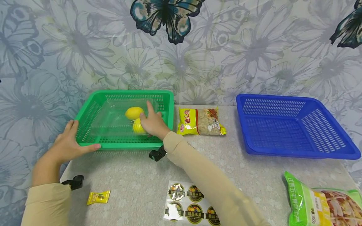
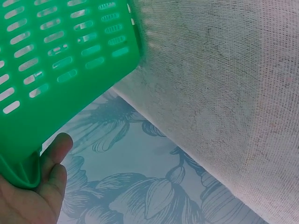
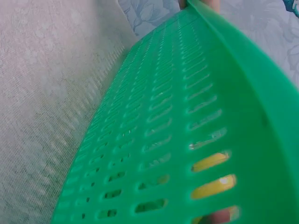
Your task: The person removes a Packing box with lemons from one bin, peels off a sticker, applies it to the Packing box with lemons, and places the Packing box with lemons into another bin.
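Observation:
My left hand [image 1: 66, 142] grips the front left corner of the green basket [image 1: 124, 146], thumb along the front rim and fingers around the side. In the left wrist view its fingers [image 2: 55, 179] curl about the rim. Inside the basket lies a clear plastic box [image 1: 106, 117] with two lemons at its right part. The rear lemon [image 1: 134, 113] shows whole. My right hand [image 1: 155, 125] reaches in over the basket's front right and holds the front lemon [image 1: 137, 126], partly covering it. Through the basket slots in the right wrist view, yellow lemon and a fingertip show.
A yellow pasta bag [image 1: 202, 121] lies right of the green basket. Farther right stands a blue basket [image 1: 299, 153]. A green food bag [image 1: 322, 201] lies front right, a sticker sheet [image 1: 185, 201] front middle under the right sleeve, and a small yellow packet [image 1: 98, 197] front left.

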`<state>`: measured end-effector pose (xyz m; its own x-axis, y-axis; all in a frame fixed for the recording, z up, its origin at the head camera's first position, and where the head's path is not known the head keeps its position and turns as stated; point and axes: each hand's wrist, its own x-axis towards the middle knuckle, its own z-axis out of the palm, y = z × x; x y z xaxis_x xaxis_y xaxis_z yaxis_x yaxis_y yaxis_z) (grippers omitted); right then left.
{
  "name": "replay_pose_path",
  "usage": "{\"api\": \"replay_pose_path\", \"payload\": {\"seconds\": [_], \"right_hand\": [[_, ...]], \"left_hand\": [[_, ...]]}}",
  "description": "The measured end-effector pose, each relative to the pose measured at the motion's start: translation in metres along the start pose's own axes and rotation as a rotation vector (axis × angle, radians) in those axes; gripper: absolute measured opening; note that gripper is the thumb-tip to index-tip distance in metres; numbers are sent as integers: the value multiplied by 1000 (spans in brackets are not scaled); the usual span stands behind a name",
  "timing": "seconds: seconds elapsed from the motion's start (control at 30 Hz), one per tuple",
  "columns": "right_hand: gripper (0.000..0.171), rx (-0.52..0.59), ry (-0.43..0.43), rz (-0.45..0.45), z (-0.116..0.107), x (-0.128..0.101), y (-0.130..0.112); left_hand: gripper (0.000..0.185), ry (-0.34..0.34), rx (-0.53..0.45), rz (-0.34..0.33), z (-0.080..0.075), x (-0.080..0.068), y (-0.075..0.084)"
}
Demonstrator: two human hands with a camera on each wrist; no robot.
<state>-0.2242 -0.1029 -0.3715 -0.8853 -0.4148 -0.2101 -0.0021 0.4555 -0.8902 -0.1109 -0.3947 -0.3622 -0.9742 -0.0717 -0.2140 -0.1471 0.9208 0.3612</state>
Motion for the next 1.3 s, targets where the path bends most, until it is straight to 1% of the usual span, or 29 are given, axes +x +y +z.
{"api": "replay_pose_path", "payload": {"seconds": [0.13,0.37,0.63,0.77,0.97,1.13,1.3], "right_hand": [[60,18,14,-19,-1,-4,-3],[61,12,46,-60,-8,-15,-11],[60,-44,46,-106,-22,-29,-21],[59,-25,33,-123,-29,-36,-25],[58,9,33,-152,-43,-48,-28],[57,-24,34,-178,-58,-59,-28],[56,-40,39,-205,-75,-73,-27]], "left_hand": [[129,-4,-7,-2,1,1,1],[129,-12,-9,-6,0,1,0],[130,-16,-3,-8,0,1,0],[129,-19,8,-6,-1,2,-1],[129,-27,20,-11,-1,2,-1],[129,-25,26,-13,-2,1,2],[129,-21,18,-15,-1,2,0]]}}
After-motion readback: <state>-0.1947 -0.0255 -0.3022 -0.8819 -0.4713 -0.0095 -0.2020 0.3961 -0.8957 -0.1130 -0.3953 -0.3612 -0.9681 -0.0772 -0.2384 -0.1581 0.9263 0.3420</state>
